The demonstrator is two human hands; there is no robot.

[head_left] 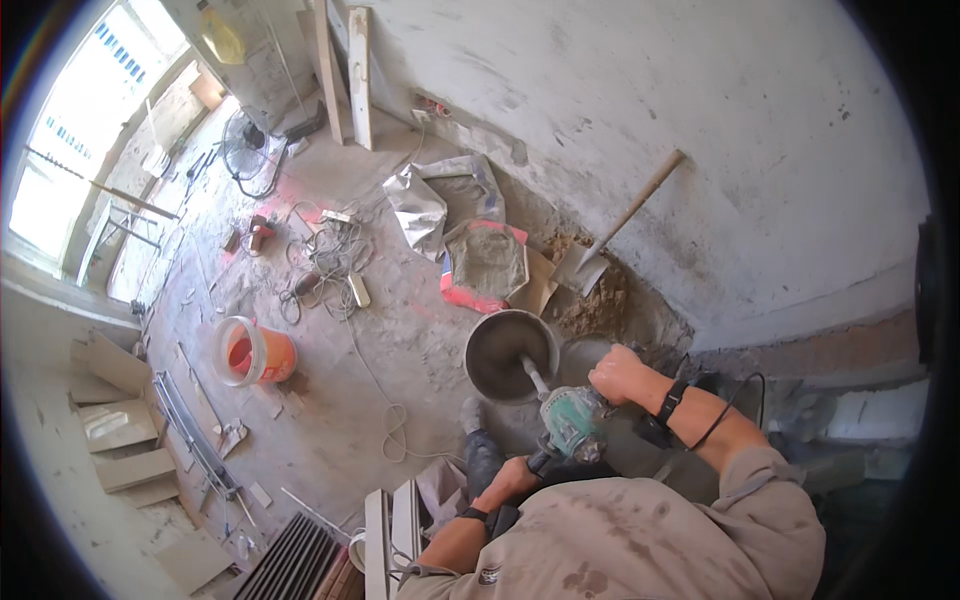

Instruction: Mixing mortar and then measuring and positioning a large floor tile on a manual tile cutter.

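Note:
Both my hands hold a green handheld power mixer (572, 422), its grey shaft (535, 375) slanting down into a round bucket (468, 350) of grey-brown mix. My right hand (618, 375) is closed on the handle on the machine's right side. Lower down, my left hand (513, 477) wraps round a dark grip at the left. The shaft's lower end is hidden in the mix. Just beyond the bucket stands an opened bag of grey powder (486, 262) with red edges. A shovel (630, 215) leans on the wall, its blade on a heap of brown sand (600, 305).
An orange-and-white bucket (262, 355) stands at the left. Tangled cables (335, 250) cover the floor, and one cord runs toward my feet. A fan (247, 150) is near the window. Boards (358, 80) lean at the back wall; stacked tiles (130, 470) and a tile cutter (195, 435) lie left.

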